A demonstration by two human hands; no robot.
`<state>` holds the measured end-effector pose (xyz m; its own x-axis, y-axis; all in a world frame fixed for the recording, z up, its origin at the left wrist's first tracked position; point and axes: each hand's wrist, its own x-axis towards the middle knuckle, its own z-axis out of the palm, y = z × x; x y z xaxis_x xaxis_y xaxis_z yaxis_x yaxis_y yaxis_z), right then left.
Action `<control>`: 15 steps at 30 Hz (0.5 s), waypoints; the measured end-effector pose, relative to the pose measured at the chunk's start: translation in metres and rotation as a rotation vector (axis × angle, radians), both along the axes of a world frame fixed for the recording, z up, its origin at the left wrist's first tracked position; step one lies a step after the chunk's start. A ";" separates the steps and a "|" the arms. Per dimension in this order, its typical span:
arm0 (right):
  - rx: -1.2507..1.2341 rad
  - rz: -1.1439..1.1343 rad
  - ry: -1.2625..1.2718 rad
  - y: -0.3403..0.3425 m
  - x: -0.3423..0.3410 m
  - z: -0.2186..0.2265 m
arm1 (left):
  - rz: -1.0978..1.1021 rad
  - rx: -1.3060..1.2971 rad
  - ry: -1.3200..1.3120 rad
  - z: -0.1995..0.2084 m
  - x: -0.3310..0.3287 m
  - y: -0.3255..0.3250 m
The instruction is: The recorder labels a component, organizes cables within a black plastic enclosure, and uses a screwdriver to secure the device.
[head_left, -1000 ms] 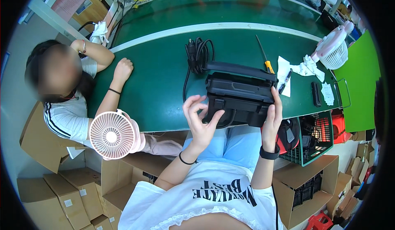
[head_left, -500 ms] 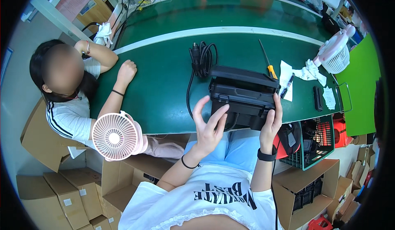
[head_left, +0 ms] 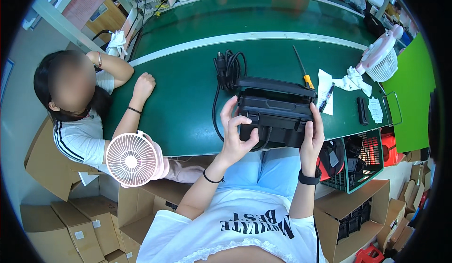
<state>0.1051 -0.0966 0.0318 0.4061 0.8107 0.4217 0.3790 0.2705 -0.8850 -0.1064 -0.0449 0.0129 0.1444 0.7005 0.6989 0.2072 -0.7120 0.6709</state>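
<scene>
A black hard plastic case [head_left: 275, 108] with front latches rests at the near edge of the green table, its lid [head_left: 278, 85] raised a little at the back. My left hand [head_left: 236, 135] grips the case's left front corner with bent fingers, the thumb near the front face. On the opposite side, my right hand [head_left: 312, 132] holds the right end, fingers along the side and thumb on the front. A black cable [head_left: 229, 70] lies coiled behind the case's left side, with one strand running down toward the case's underside. What is inside the case is hidden.
Right of the case lie a yellow-handled screwdriver [head_left: 307, 80], a pen [head_left: 326, 98] on paper and a small black object [head_left: 362, 111]. A pink fan [head_left: 382, 58] stands beyond. Another pink fan [head_left: 133, 160] and a co-worker's arm [head_left: 136, 105] are at left. A green crate [head_left: 365, 183] stands below.
My left hand has come in closer to the case, its fingers now bent against the left front corner. My right hand keeps its hold on the right end.
</scene>
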 end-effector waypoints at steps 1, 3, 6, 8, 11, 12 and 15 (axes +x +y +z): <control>0.060 -0.028 -0.007 -0.003 0.000 0.000 | -0.009 0.000 -0.003 -0.003 0.001 0.000; 0.170 -0.097 0.059 -0.011 -0.002 -0.002 | -0.018 -0.035 -0.049 -0.010 0.003 0.002; 0.047 -0.210 -0.250 -0.023 0.000 0.006 | -0.014 -0.052 -0.042 -0.002 0.005 0.001; 0.004 -0.226 -0.296 -0.025 -0.007 0.011 | -0.019 -0.057 -0.068 0.006 0.008 0.001; -0.020 -0.037 -0.133 -0.028 0.000 0.013 | -0.024 -0.062 -0.087 0.008 0.008 0.001; -0.015 0.049 0.056 -0.028 -0.001 0.014 | -0.030 -0.084 -0.086 0.003 0.007 0.000; 0.091 -0.001 0.185 -0.024 -0.007 0.011 | -0.036 -0.104 -0.079 0.007 0.007 -0.001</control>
